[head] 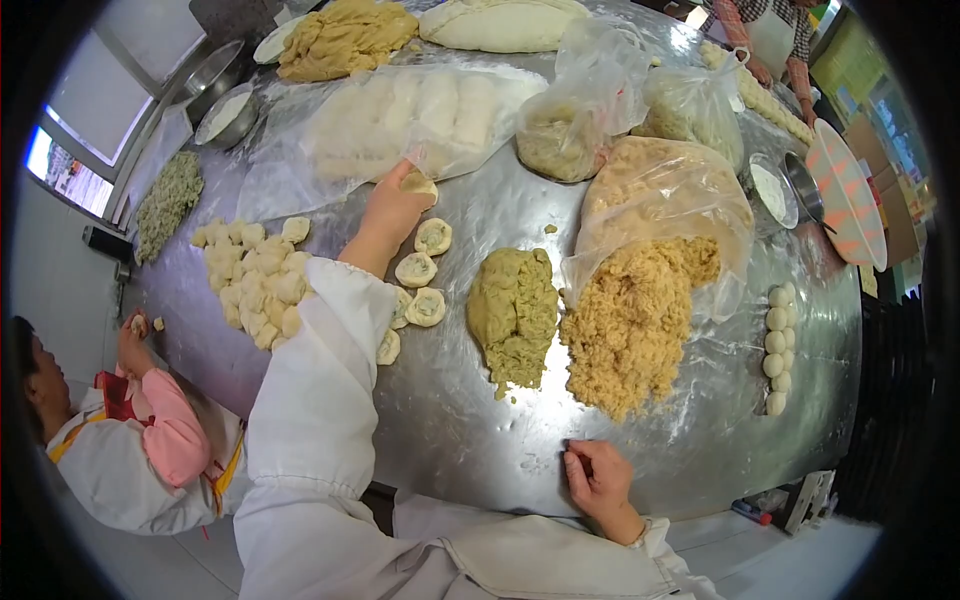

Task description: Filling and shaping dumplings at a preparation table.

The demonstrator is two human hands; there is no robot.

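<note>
My left hand [388,212] reaches over the metal table to a flat dough round [420,187], its fingertips at the edge of a clear plastic sheet [277,180] that covers white dough rolls [431,105]. Whether the fingers grip the round is unclear. Below that hand lie several filled dough cups [433,237]; left of them is a heap of small dough pieces [262,277]. My right hand [600,476] rests loosely curled at the near table edge, with nothing visible in it. Between the hands sit a green filling mound [516,315] and a crumbly orange-brown filling [630,330], partly under plastic.
A person in pink sleeves [176,435] works at the left; another person [757,45] stands at the far right. Bagged fillings [559,139], metal bowls [229,116] and a colander [847,195] stand farther back. Dough balls [775,343] line the right side.
</note>
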